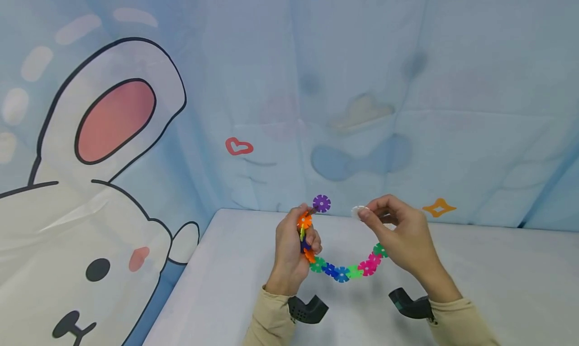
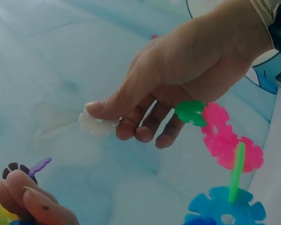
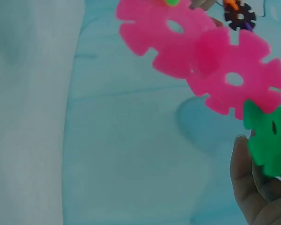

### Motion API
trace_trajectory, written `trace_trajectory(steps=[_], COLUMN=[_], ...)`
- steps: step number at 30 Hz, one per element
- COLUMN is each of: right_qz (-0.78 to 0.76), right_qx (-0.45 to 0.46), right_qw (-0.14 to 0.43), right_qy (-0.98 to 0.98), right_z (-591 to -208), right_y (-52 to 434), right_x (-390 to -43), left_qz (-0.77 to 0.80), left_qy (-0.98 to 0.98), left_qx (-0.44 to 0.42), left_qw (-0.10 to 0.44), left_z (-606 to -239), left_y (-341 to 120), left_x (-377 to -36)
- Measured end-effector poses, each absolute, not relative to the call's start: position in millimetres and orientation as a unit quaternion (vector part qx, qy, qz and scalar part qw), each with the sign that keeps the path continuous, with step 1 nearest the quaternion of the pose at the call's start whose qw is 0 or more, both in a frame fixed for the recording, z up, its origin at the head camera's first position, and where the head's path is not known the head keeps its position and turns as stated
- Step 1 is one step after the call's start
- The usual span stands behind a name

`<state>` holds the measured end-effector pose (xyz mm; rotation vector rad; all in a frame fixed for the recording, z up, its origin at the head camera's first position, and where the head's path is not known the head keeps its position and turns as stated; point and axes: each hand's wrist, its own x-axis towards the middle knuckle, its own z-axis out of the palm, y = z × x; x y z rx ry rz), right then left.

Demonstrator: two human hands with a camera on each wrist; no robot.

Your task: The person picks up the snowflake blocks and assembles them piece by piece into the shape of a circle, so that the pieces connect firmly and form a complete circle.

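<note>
Left grip: my left hand (image 1: 291,250) is curled round the upper end of the snowflake chain (image 1: 344,270), fingers wrapped over the orange and yellow pieces, held up above the tabletop (image 1: 217,285).
Right grip: my right hand (image 1: 402,240) pinches a white snowflake disc (image 1: 359,211) between thumb and forefinger; the other fingers are curled loosely under it.
White disc: at the tip of my right grip, held in the air, apart from the purple piece (image 1: 321,203) and a little to the right of it. In the left wrist view the white disc (image 2: 96,124) sits under the thumb tip.
Chain: it hangs in a sagging curve from my left grip across to the underside of my right hand, running orange, green, blue, green, pink, green.
Chain end at right: the green piece (image 3: 270,136) lies against my right hand's fingers, with two pink pieces (image 3: 210,61) just next to it.
Purple piece: it stands at the top of the chain, just above my left grip's fingertips.
Behind: a pale blue cloth backdrop (image 1: 407,84) with a cartoon rabbit (image 1: 90,195) to the left of my left grip.
</note>
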<state>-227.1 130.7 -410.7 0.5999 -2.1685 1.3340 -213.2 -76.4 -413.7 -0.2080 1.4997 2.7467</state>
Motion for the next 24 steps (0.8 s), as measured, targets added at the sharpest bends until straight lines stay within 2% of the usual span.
trace_trajectory(steps=[4,13,24], right_qz=[0.456,0.405,0.35], right_qx=[0.26,0.295,0.319], right_qw=[0.304,0.318,0.374], right_qy=[-0.795,-0.805,-0.797], right_z=[-411.0,-411.2,-406.1], right_y=[127.4,124.5,124.8], right_x=[-227.7,-226.7,-223.6], left_qz=[0.873,0.871,0.86], left_qy=[0.487,0.49,0.51], left_qx=[-0.041,-0.021,-0.012], left_qw=[0.004,0.003,-0.018], left_z=[-413.2,-413.8,-411.7], left_y=[-75.2,-72.5,-66.2], left_x=[-211.1,-208.2,-205.8])
